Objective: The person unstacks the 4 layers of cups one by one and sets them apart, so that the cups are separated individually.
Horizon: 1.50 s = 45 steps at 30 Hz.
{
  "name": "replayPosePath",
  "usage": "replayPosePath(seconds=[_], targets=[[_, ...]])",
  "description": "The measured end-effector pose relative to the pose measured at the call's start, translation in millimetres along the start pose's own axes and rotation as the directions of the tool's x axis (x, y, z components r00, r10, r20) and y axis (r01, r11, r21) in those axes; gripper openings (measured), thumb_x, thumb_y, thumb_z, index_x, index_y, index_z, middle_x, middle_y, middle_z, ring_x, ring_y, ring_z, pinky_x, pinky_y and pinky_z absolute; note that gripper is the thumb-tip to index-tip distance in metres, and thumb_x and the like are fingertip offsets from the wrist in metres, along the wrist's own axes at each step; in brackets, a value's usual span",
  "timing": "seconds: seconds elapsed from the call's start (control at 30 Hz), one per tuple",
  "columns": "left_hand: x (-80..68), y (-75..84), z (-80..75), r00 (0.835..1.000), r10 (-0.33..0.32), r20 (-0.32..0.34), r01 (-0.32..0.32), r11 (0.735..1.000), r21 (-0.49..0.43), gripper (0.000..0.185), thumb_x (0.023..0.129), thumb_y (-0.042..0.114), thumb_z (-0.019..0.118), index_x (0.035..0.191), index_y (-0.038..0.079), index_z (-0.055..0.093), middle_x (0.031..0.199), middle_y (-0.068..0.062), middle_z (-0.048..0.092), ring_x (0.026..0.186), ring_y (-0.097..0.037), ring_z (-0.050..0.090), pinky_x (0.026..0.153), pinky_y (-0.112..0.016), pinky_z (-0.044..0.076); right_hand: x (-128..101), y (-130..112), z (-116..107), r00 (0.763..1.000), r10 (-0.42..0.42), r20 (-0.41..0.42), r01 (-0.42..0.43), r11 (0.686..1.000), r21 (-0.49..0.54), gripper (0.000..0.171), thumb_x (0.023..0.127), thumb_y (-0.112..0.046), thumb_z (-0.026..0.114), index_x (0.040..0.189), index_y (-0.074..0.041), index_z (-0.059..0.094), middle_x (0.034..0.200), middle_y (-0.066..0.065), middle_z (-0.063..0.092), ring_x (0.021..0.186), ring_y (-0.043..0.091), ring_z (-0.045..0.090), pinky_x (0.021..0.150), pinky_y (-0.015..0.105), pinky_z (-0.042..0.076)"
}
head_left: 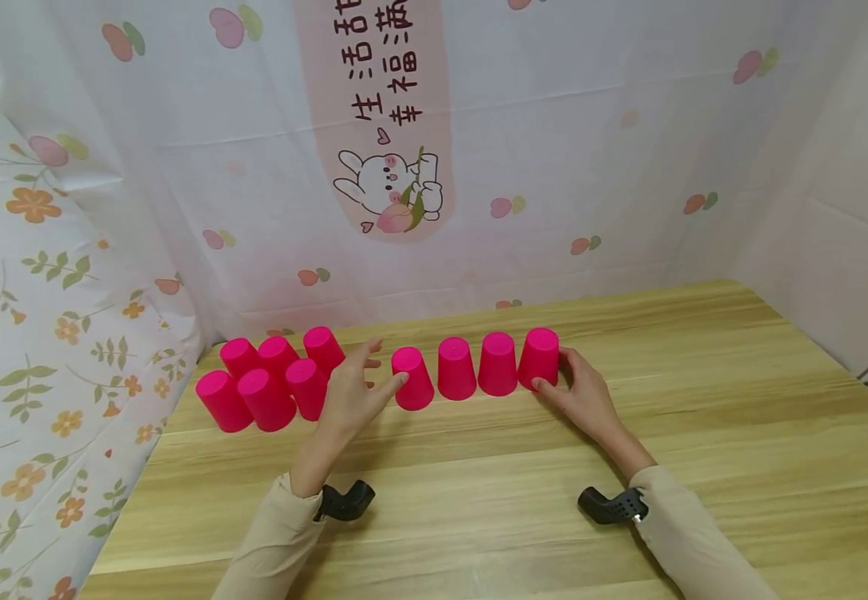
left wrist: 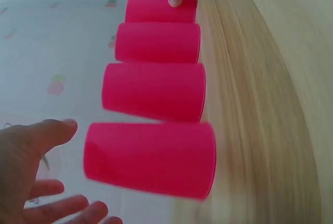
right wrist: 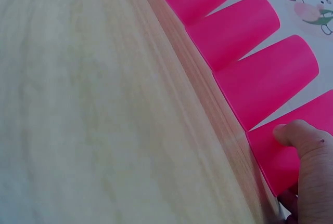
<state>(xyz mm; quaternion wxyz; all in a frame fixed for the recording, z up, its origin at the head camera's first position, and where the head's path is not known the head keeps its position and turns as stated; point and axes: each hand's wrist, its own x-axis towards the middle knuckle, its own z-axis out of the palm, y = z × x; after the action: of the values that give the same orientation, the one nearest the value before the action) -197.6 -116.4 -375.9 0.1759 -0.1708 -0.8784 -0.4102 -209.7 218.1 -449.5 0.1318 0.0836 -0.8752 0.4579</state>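
Observation:
Several pink cups stand upside down in a row on the wooden table. My right hand (head_left: 587, 402) holds the cup at the right end (head_left: 539, 357), its thumb on the near side, and the other fingers go round behind. At the row's left end stands another cup (head_left: 413, 382), with my left hand (head_left: 347, 396) beside it. In the left wrist view that hand (left wrist: 23, 154) has its thumb and fingers spread, apart from the nearest cup (left wrist: 151, 159). Two middle cups (head_left: 456, 371) stand between the hands.
Left of my left hand, several more upside-down pink cups (head_left: 264, 400) stand close together in two rows. The wooden table (head_left: 494, 517) reaches a patterned cloth (head_left: 569, 158) at the back. A flowered cloth (head_left: 51, 333) hangs along the left side.

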Motion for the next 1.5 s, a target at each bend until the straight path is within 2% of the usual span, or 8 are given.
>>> replayPosePath(seconds=[0.1, 0.23, 0.47, 0.6, 0.83, 1.03, 1.27, 1.5], targets=[[2.6, 0.5, 6.9, 0.998, -0.062, 0.018, 0.062, 0.997, -0.041, 0.061, 0.076, 0.018, 0.077, 0.127, -0.003, 0.051, 0.121, -0.017, 0.058, 0.098, -0.034, 0.061, 0.068, -0.041, 0.055, 0, 0, 0, 1.000, 0.000, 0.000, 0.000, 1.000, -0.003, 0.058, 0.081, -0.017, 0.070, 0.128, 0.005, 0.043, 0.126, 0.023, 0.051, 0.117, 0.037, 0.048, 0.097, 0.049, 0.039], [5.5, -0.5, 14.4, 0.995, -0.095, 0.024, 0.096, 0.993, -0.065, 0.060, 0.076, 0.017, 0.077, 0.125, -0.003, 0.051, 0.119, -0.018, 0.058, 0.098, -0.035, 0.061, 0.069, -0.041, 0.055, 0, -1, 0, 1.000, -0.001, -0.003, 0.001, 1.000, -0.001, 0.058, 0.081, -0.017, 0.070, 0.128, 0.005, 0.043, 0.126, 0.023, 0.051, 0.116, 0.037, 0.049, 0.096, 0.049, 0.040], [8.2, -4.0, 22.9, 0.996, -0.080, 0.027, 0.082, 0.994, -0.066, 0.051, 0.075, 0.014, 0.078, 0.119, -0.004, 0.057, 0.107, -0.015, 0.064, 0.092, -0.029, 0.062, 0.066, -0.036, 0.055, 0, -2, -1, 1.000, 0.004, 0.000, -0.004, 1.000, 0.000, 0.058, 0.081, -0.017, 0.070, 0.128, 0.005, 0.043, 0.125, 0.023, 0.051, 0.116, 0.037, 0.049, 0.096, 0.049, 0.040], [9.1, -3.2, 24.1, 0.998, -0.065, 0.022, 0.066, 0.995, -0.070, 0.045, 0.076, 0.013, 0.077, 0.114, -0.004, 0.060, 0.098, -0.014, 0.067, 0.089, -0.028, 0.063, 0.068, -0.042, 0.054, -1, -1, -1, 1.000, 0.002, -0.001, -0.002, 1.000, -0.001, 0.058, 0.081, -0.016, 0.070, 0.128, 0.005, 0.043, 0.125, 0.022, 0.051, 0.116, 0.037, 0.049, 0.096, 0.049, 0.040], [11.0, 0.2, 21.4, 0.993, -0.114, 0.022, 0.115, 0.991, -0.067, 0.047, 0.076, 0.013, 0.077, 0.117, -0.003, 0.059, 0.101, -0.016, 0.066, 0.092, -0.030, 0.063, 0.075, -0.046, 0.051, -1, 0, -1, 1.000, -0.008, -0.010, 0.008, 1.000, -0.003, 0.058, 0.081, -0.017, 0.070, 0.127, 0.005, 0.044, 0.124, 0.022, 0.052, 0.114, 0.036, 0.050, 0.095, 0.049, 0.040], [16.9, -1.1, 14.5, 0.994, -0.112, -0.011, 0.112, 0.993, -0.037, 0.045, 0.077, 0.014, 0.076, 0.115, -0.003, 0.060, 0.103, -0.017, 0.066, 0.092, -0.031, 0.062, 0.077, -0.046, 0.051, -1, 0, 0, 1.000, -0.012, -0.013, 0.012, 1.000, -0.005, 0.057, 0.081, -0.017, 0.071, 0.127, 0.004, 0.044, 0.123, 0.022, 0.053, 0.113, 0.036, 0.051, 0.095, 0.049, 0.041], [25.9, -13.3, 6.6, 0.987, -0.152, -0.061, 0.154, 0.987, 0.035, 0.047, 0.078, 0.017, 0.076, 0.116, -0.004, 0.059, 0.103, -0.020, 0.066, 0.094, -0.032, 0.062, 0.081, -0.042, 0.050, 0, -1, 0, 1.000, -0.004, -0.005, 0.004, 1.000, -0.014, 0.058, 0.081, -0.017, 0.071, 0.128, 0.004, 0.044, 0.124, 0.022, 0.052, 0.113, 0.036, 0.050, 0.095, 0.051, 0.039], [33.3, -23.5, 2.1, 0.983, -0.132, -0.125, 0.144, 0.986, 0.087, 0.043, 0.078, 0.015, 0.075, 0.113, -0.006, 0.060, 0.102, -0.022, 0.065, 0.090, -0.036, 0.062, 0.077, -0.045, 0.051, 0, -1, 0, 1.000, -0.005, -0.002, 0.005, 1.000, -0.013, 0.058, 0.081, -0.017, 0.070, 0.128, 0.004, 0.044, 0.124, 0.022, 0.052, 0.113, 0.036, 0.050, 0.095, 0.051, 0.040]])
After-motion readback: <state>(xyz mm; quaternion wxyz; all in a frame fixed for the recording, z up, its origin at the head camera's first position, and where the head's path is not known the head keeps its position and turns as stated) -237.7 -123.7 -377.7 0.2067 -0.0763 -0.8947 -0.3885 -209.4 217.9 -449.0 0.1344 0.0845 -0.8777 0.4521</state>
